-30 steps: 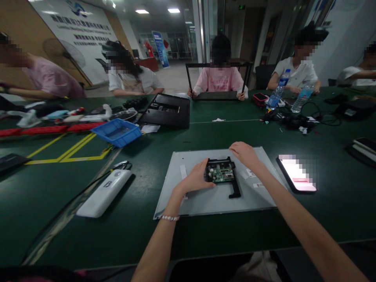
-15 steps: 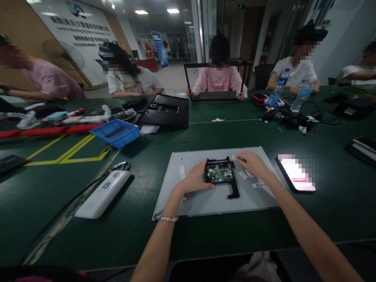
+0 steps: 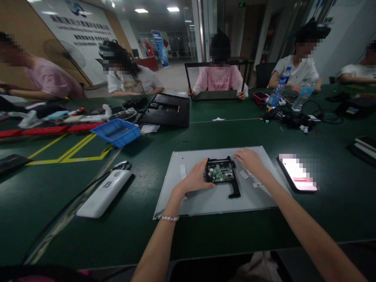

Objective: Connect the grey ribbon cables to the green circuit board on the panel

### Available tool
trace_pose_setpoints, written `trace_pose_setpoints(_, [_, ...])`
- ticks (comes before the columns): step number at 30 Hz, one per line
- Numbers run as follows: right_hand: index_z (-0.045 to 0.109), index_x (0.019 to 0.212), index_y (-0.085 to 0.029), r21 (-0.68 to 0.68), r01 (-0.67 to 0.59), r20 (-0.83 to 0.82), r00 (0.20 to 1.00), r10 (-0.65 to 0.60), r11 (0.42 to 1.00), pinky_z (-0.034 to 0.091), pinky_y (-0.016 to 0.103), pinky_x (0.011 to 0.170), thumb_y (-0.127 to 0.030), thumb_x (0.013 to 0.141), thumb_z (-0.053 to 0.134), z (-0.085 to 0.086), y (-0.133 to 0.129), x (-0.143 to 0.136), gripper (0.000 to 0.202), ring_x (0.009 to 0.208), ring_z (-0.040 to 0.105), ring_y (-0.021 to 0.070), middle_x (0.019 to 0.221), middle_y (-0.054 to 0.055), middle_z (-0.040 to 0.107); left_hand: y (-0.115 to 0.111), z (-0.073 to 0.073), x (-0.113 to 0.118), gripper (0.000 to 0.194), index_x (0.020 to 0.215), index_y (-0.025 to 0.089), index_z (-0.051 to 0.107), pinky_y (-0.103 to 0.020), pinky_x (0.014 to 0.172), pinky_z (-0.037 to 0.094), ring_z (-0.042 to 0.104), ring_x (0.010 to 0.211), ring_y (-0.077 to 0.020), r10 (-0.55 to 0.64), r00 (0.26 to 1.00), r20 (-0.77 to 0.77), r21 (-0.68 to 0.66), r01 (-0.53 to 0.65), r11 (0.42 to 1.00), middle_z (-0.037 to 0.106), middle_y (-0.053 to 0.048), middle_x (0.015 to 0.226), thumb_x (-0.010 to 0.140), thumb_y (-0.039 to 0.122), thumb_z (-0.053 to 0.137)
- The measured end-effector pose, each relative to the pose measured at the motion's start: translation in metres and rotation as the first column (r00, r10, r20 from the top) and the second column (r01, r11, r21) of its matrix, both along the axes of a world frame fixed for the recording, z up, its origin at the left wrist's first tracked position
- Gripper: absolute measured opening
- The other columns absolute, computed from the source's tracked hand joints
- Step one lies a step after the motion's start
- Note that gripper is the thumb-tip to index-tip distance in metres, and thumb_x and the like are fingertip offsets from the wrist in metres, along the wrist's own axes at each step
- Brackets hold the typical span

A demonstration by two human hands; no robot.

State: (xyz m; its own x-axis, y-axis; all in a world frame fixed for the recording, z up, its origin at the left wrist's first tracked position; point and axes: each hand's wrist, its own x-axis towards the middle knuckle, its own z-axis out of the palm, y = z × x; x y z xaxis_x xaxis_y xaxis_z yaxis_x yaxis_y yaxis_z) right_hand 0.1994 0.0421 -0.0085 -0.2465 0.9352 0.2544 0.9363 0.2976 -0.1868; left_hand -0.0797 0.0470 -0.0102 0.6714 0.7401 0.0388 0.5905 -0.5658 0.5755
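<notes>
A black plastic bracket holding a green circuit board (image 3: 221, 174) lies on a flat whitish-grey panel (image 3: 205, 205). Its left edge is held by my left hand (image 3: 195, 178), with the thumb along the lower side and the fingers along the left side. My right hand (image 3: 249, 161) is at the bracket's upper right corner, its fingers bent and drawn together. Whatever sits between those right fingertips is hidden. Small pale labels (image 3: 244, 174) are on the panel below my right hand.
Left of the panel lies a white power bank (image 3: 104, 194) with a cable; right of it, a lit phone (image 3: 298, 172). Farther off are a blue tray (image 3: 117, 133), a black casing (image 3: 167, 109) and bottles (image 3: 279, 88). Across the table a person holds a black frame (image 3: 217, 96).
My right fingertips have moved slightly up and left, closer to the bracket's corner, and have drawn together. My left hand and the bracket stay in place.
</notes>
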Motion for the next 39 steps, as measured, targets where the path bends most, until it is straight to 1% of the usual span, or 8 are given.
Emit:
trace_pose_setpoints(3, [0.067,0.102,-0.02,0.048,-0.028,-0.068,0.997,0.031,0.998,0.043,0.027,0.082,-0.023,0.092,0.045,0.01,0.006,-0.013,0.024,0.097,0.06,0.0185,0.105,0.005,0.067,0.0,0.0,0.001,0.107,0.144,0.016,0.011,-0.054,0.109,0.022,0.025,0.134,-0.0366,0.002,1.0,-0.012,0.003,-0.002,1.0,0.025,-0.019,0.146,0.063,0.05,0.071])
trace_pose_setpoints(7, [0.068,0.099,-0.02,0.047,-0.141,-0.088,0.986,0.145,0.989,0.042,0.026,0.083,-0.021,0.091,0.048,0.017,0.017,-0.043,0.022,0.097,0.059,0.018,0.105,0.005,0.067,0.0,0.0,0.001,0.106,0.144,0.016,0.011,-0.053,0.108,0.024,0.026,0.133,-0.0367,0.003,1.0,-0.014,0.012,-0.003,1.0,0.026,-0.019,0.146,0.063,0.05,0.07])
trace_pose_setpoints(13, [0.07,0.095,-0.019,-0.041,-0.207,-0.05,0.977,0.205,0.977,0.042,0.026,0.082,-0.018,0.089,0.048,0.008,0.027,-0.072,0.023,0.095,0.06,0.0193,0.098,0.007,0.069,0.002,-0.005,0.0,0.106,0.144,0.017,0.01,-0.053,0.107,0.025,0.027,0.133,-0.0368,-0.018,1.0,-0.006,0.05,0.019,0.999,0.03,-0.018,0.144,0.063,0.049,0.07])
trace_pose_setpoints(18, [0.07,0.096,-0.019,-0.083,-0.22,-0.096,0.973,0.212,0.972,0.041,0.026,0.086,-0.019,0.088,0.049,-0.003,0.03,-0.073,0.022,0.097,0.06,0.0183,0.1,0.007,0.069,0.003,-0.009,-0.001,0.107,0.145,0.018,0.008,-0.053,0.107,0.025,0.026,0.133,-0.0363,-0.021,1.0,-0.01,0.048,0.021,0.999,0.027,-0.018,0.145,0.064,0.05,0.069])
trace_pose_setpoints(22, [0.07,0.096,-0.018,-0.09,-0.233,-0.113,0.968,0.222,0.968,0.04,0.026,0.087,-0.019,0.088,0.05,-0.004,0.032,-0.072,0.021,0.098,0.059,0.0187,0.101,0.008,0.069,0.002,-0.007,-0.001,0.107,0.145,0.019,0.007,-0.053,0.108,0.024,0.025,0.134,-0.0364,-0.017,1.0,-0.008,0.043,0.017,0.999,0.026,-0.018,0.146,0.064,0.051,0.069])
trace_pose_setpoints(30, [0.069,0.098,-0.018,-0.076,-0.215,-0.134,0.97,0.204,0.974,0.04,0.027,0.088,-0.018,0.089,0.048,-0.006,0.031,-0.073,0.024,0.099,0.059,0.0185,0.102,0.008,0.068,0.001,-0.004,0.001,0.108,0.145,0.016,0.009,-0.053,0.109,0.023,0.025,0.134,-0.0363,0.009,1.0,-0.02,0.017,-0.009,1.0,0.024,-0.02,0.147,0.062,0.049,0.071])
trace_pose_setpoints(34, [0.068,0.1,-0.017,-0.081,-0.276,-0.162,0.952,0.261,0.958,0.039,0.026,0.09,-0.018,0.088,0.05,-0.003,0.029,-0.072,0.023,0.101,0.058,0.0179,0.104,0.008,0.067,0.0,-0.004,0.001,0.107,0.145,0.017,0.008,-0.052,0.109,0.024,0.024,0.134,-0.0359,0.002,1.0,-0.025,0.017,-0.002,1.0,0.023,-0.019,0.147,0.064,0.049,0.07])
trace_pose_setpoints(39, [0.068,0.101,-0.015,-0.117,-0.283,-0.178,0.949,0.26,0.952,0.04,0.027,0.089,-0.018,0.087,0.051,0.004,0.028,-0.072,0.022,0.1,0.058,0.0184,0.104,0.01,0.067,0.001,-0.004,-0.001,0.108,0.145,0.018,0.008,-0.052,0.109,0.023,0.025,0.134,-0.0365,-0.002,1.0,-0.011,0.015,0.002,1.0,0.024,-0.018,0.148,0.064,0.05,0.07])
